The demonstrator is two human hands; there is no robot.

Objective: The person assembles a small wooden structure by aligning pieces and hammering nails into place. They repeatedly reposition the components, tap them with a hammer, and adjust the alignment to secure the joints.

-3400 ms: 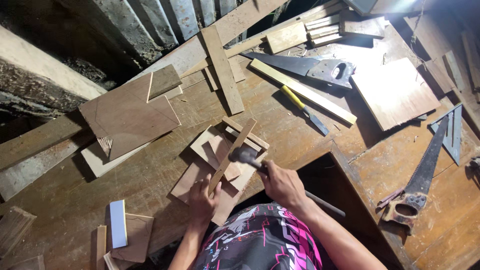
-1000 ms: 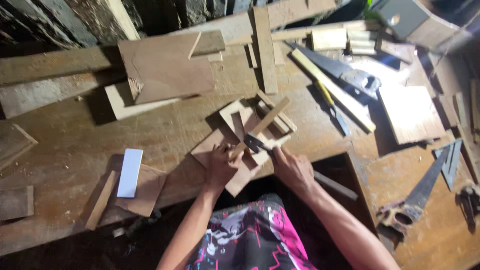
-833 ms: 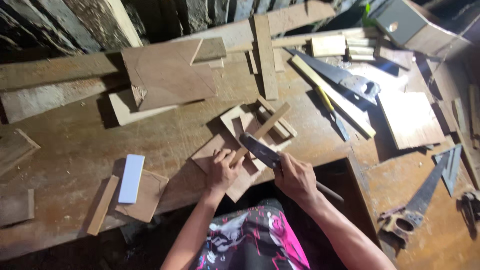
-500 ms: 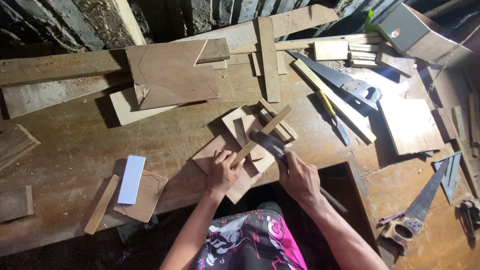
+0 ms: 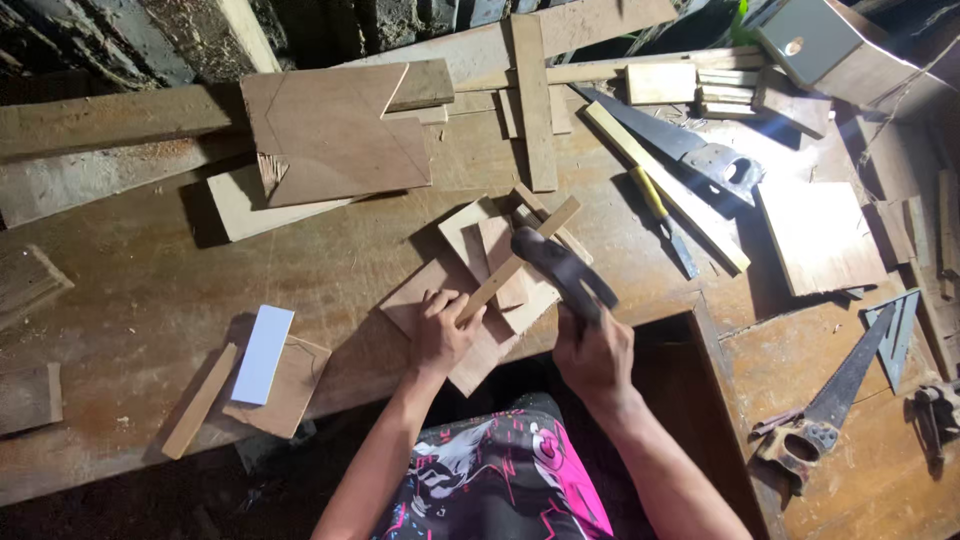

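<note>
A worn wooden bench [image 5: 130,300] strewn with offcuts fills the view, with a dark wall of rough boards behind it. At the near edge, the left hand [image 5: 443,332] presses down on a narrow wooden strip [image 5: 520,258], its grip closed around the strip's near end. The strip runs diagonally up to the right across a small stack of thin plywood pieces [image 5: 470,290]. Just to the right, the right hand [image 5: 594,352] has its grip clamped on the handle of a hammer [image 5: 562,268], whose dark, blurred head hangs over the strip and the stack. To the near left lie a white rectangular block [image 5: 263,352] and a small square of board [image 5: 293,387]. At the near right rests a handsaw [image 5: 838,388]. Farther back, a yellow-handled chisel [image 5: 662,212] lies beside a long pale batten [image 5: 664,186] and a second saw [image 5: 680,148]. At the far left sits a large notched plywood panel [image 5: 335,132].
</note>
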